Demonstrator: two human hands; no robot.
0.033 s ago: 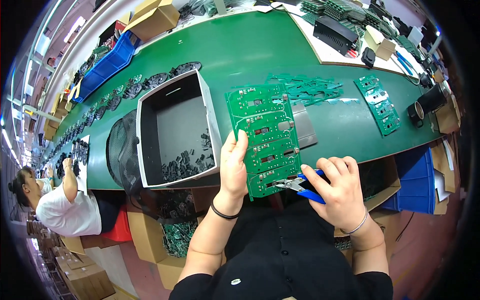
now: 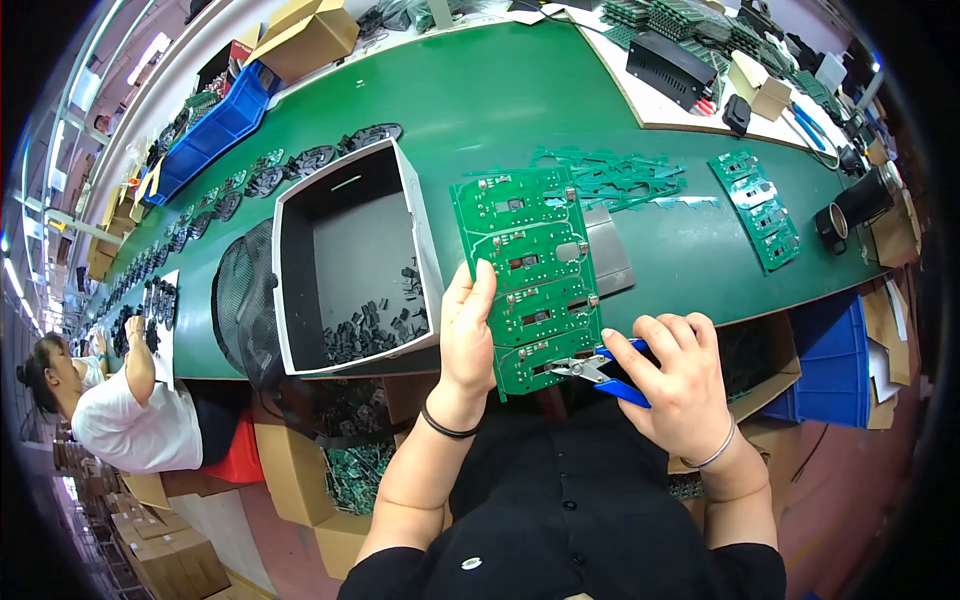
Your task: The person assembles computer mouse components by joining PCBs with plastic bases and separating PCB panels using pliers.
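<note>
A green circuit board panel [image 2: 530,245] is held up and slightly tilted by my left hand [image 2: 468,325], thumb on its face at the left edge. My right hand [image 2: 680,385] is closed round the blue handles of a pair of side cutters [image 2: 590,370]. The jaws of the cutters touch the panel's bottom section, by a slot there; whether they bite on anything is too small to tell. Left of the panel stands a grey-white box [image 2: 285,290] with small black parts [image 2: 370,325] at its bottom. Behind the panel lie green board scraps [image 2: 620,178] and a flat grey plate [image 2: 612,255].
Another board panel [image 2: 755,210] lies at the right, beside a black cup [image 2: 832,225]. A black mesh bag [image 2: 245,300] hangs by the box. Rows of black parts [image 2: 305,165] run leftward along the green table [image 2: 480,90]. A co-worker [image 2: 130,420] sits at far left.
</note>
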